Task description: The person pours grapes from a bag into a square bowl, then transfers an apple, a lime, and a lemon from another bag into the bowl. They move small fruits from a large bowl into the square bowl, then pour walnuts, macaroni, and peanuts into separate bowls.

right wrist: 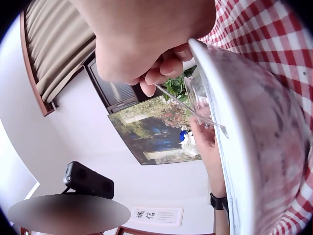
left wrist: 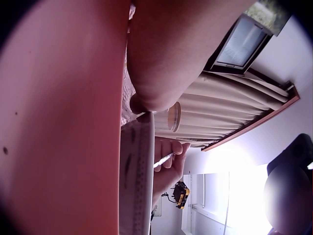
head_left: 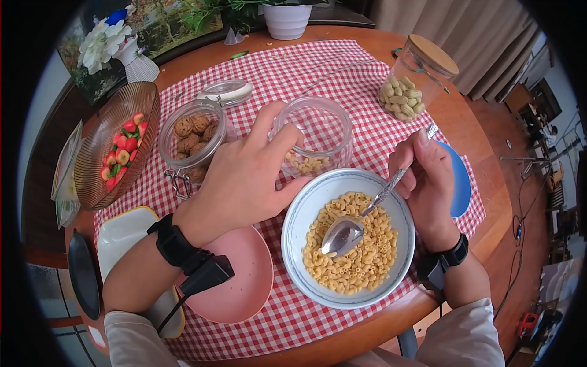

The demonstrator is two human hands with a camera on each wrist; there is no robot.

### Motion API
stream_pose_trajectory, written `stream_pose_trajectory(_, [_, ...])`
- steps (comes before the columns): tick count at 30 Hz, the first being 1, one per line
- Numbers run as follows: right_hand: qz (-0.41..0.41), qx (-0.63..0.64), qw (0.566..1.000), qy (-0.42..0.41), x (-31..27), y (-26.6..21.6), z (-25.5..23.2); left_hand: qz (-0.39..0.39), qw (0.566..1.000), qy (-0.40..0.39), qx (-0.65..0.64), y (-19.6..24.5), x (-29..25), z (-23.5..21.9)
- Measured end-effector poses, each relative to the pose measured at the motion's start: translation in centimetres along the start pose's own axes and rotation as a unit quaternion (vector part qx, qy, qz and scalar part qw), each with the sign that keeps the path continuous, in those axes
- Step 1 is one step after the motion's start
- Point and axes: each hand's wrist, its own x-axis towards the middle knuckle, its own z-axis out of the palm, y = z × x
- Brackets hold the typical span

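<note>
1. Spilling looks the main risk: the spoon (head_left: 380, 197) lies tilted in the bowl (head_left: 293, 232), its tip among the macaroni (head_left: 367, 269), and a quick or uneven lift could scatter pieces over the rim onto the cloth (head_left: 333, 67).
2. The bowl sits near the table's (head_left: 483, 159) front edge, so a hard push of the spoon towards the person might slide it that way, with the cloth rucking under it.
3. The open jar (head_left: 348, 144), with a little macaroni at its bottom, stands just beyond the bowl's far rim. A sideways nudge from the left hand (head_left: 238, 171) could tip it or knock it against the bowl.
4. The left wrist camera (head_left: 208, 275) hangs low over the pink plate (head_left: 235, 296); dropping that forearm could make it strike the plate.
5. Left hand: it reaches in from the front-left, palm down, past the walnut jar (head_left: 205, 158). Its fingers bend at the open jar's left side and the thumb points to the bowl's far rim; whether they grip the glass I cannot tell.
6. Right hand (head_left: 428, 174): raised beside the bowl's right rim, near the cloth's right edge and in front of the blue plate (head_left: 461, 183), with thumb and fingers pinching the spoon's handle high up. That high hold probably gives weak control of the tip.
</note>
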Motion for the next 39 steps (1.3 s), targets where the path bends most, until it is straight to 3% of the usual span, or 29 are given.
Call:
stream_pose_trajectory(5, [0.041, -0.005, 0.999, 0.008, 0.1, -0.1, -0.1, 0.0, 1.0, -0.003, 0.0, 0.1, 0.0, -0.2])
stream_pose_trajectory(7, [0.043, -0.023, 0.999, 0.007, 0.0, 0.0, 0.3, -0.057, 0.998, -0.031, -0.025, 0.6, 0.1, -0.5])
stream_pose_trajectory(12, [0.066, -0.027, 0.997, 0.013, 0.1, -0.2, 0.2, -0.064, 0.997, -0.037, -0.027, 0.8, 0.1, -0.7])
stream_pose_trajectory(21, [0.102, 0.08, 0.991, 0.033, 0.6, 0.3, -0.6, -0.06, 0.997, -0.035, -0.026, 0.6, 0.1, -0.5])
stream_pose_trajectory(24, [0.12, 0.178, 0.976, 0.044, 0.9, 0.6, -1.0, -0.031, 0.999, -0.017, -0.013, 0.3, 0.1, -0.2])
stream_pose_trajectory(26, [0.077, 0.187, 0.964, 0.171, 1.1, 0.5, -0.4, -0.004, 1.0, -0.001, -0.003, 0.1, 0.0, -0.1])
stream_pose_trajectory(29, [0.058, 0.18, 0.954, 0.235, 1.4, -0.1, 0.7, 0.001, 1.0, -0.003, -0.001, 0.2, 0.1, -0.2])
stream_pose_trajectory(31, [0.056, 0.178, 0.955, 0.229, 1.2, -0.4, 0.8, -0.056, 0.998, -0.03, -0.021, 0.6, 0.1, -0.4])
stream_pose_trajectory(33, [0.054, 0.177, 0.957, 0.224, 1.1, -0.3, 0.5, -0.057, 0.998, -0.034, -0.022, 0.6, 0.1, -0.5])
stream_pose_trajectory(35, [0.029, 0.197, 0.97, 0.138, 0.9, 0.3, -0.7, -0.057, 0.997, -0.038, -0.022, 0.6, 0.1, -0.5])
stream_pose_trajectory(36, [0.029, 0.197, 0.97, 0.138, 0.9, 0.4, -0.7, -0.056, 0.998, -0.035, -0.024, 0.5, 0.1, -0.4])
stream_pose_trajectory(38, [-0.051, 0.101, 0.992, 0.063, 0.9, 0.6, -0.7, -0.055, 0.998, -0.032, -0.025, 0.6, 0.1, -0.4])
stream_pose_trajectory(39, [-0.051, 0.101, 0.992, 0.063, 0.8, 0.7, -0.7, -0.058, 0.997, -0.035, -0.027, 0.6, 0.1, -0.5])
